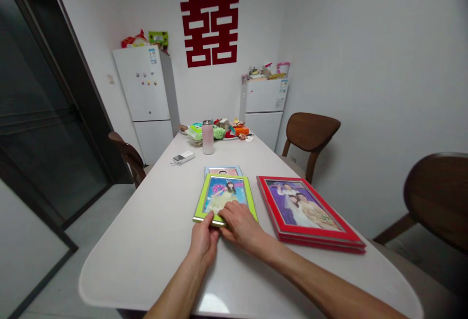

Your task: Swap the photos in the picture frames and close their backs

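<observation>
A green-framed photo (224,192) lies flat on the white table (153,231), atop a blue-framed photo (223,169) whose far edge peeks out. My left hand (204,242) pinches the green frame's near left corner, thumb on top. My right hand (241,226) rests on the frame's near edge, fingers curled over the picture. To the right lies a stack of red-framed photos (307,211), untouched.
A pink bottle (208,137), a small white device (183,157) and a pile of snacks (219,129) sit at the table's far end. Wooden chairs stand at the right (310,136), (435,197) and left (127,155). Two white fridges (146,99), (263,109) line the back wall.
</observation>
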A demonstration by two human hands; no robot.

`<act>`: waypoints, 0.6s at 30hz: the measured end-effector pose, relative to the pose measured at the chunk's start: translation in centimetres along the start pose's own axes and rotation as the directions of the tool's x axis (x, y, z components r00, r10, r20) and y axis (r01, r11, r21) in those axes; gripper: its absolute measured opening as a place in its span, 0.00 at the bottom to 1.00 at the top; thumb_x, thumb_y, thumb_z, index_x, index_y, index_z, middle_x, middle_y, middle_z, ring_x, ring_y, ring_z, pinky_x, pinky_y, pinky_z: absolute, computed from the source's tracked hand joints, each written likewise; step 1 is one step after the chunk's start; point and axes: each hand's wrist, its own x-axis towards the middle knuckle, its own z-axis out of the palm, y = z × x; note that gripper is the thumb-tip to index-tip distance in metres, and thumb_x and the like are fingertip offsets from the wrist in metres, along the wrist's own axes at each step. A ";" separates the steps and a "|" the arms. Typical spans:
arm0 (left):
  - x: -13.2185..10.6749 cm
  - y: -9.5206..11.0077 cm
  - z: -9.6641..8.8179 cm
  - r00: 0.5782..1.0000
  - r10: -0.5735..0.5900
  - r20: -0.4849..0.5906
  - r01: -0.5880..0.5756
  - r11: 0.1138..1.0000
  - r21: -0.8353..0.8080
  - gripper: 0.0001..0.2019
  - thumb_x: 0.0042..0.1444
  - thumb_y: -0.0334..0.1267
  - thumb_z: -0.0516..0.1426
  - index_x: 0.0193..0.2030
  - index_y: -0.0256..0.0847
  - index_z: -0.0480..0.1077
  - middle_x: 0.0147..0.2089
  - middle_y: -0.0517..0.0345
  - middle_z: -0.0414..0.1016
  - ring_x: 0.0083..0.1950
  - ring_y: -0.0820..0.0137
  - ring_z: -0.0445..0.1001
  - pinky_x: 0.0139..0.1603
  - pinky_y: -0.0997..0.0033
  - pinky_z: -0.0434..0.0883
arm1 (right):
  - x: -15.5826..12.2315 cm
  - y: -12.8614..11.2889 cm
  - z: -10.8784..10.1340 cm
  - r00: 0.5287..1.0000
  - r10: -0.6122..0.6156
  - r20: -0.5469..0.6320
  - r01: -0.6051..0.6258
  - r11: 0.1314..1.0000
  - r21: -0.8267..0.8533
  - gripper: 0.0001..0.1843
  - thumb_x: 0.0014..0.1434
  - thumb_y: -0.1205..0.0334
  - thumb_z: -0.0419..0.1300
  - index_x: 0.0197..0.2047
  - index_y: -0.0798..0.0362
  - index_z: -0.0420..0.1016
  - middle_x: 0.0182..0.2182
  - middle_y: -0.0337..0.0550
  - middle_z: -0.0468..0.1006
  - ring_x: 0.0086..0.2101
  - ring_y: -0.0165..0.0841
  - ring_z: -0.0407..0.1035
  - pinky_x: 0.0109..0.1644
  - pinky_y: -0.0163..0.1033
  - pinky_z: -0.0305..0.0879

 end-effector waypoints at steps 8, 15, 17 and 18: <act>-6.9 3.5 -0.8 0.959 0.255 0.127 -0.282 0.912 0.298 0.16 0.48 0.38 0.55 0.44 0.35 0.65 0.41 0.54 0.73 0.43 0.65 0.70 0.44 0.69 0.66 | -2.7 -1.8 -2.5 0.933 0.339 -0.118 -0.179 0.725 0.665 0.27 0.51 0.52 0.50 0.52 0.54 0.57 0.51 0.52 0.61 0.50 0.38 0.55 0.51 0.47 0.53; -11.4 3.9 -1.3 0.473 0.370 0.799 -0.863 0.015 0.504 0.24 0.47 0.30 0.50 0.54 0.33 0.56 0.53 0.45 0.64 0.54 0.63 0.62 0.52 0.67 0.63 | -6.1 -2.7 -5.6 0.855 0.504 0.123 -0.147 0.008 0.989 0.29 0.52 0.48 0.47 0.56 0.48 0.50 0.49 0.49 0.66 0.45 0.37 0.64 0.40 0.42 0.65; -11.7 2.8 -1.5 0.307 0.283 0.909 -0.902 -0.217 0.373 0.24 0.46 0.31 0.49 0.53 0.30 0.56 0.52 0.42 0.64 0.54 0.62 0.62 0.49 0.66 0.65 | -7.2 -2.3 -5.5 0.861 0.468 0.198 -0.186 -0.072 0.980 0.28 0.51 0.52 0.51 0.55 0.50 0.53 0.45 0.48 0.70 0.42 0.37 0.67 0.40 0.41 0.65; -11.7 2.2 -1.7 0.274 0.236 0.932 -0.894 -0.294 0.338 0.23 0.47 0.32 0.49 0.52 0.30 0.58 0.51 0.42 0.65 0.53 0.61 0.63 0.48 0.65 0.67 | -7.6 -2.0 -5.2 0.860 0.456 0.228 -0.217 -0.077 0.973 0.28 0.50 0.55 0.53 0.54 0.52 0.55 0.44 0.48 0.71 0.41 0.37 0.68 0.40 0.41 0.65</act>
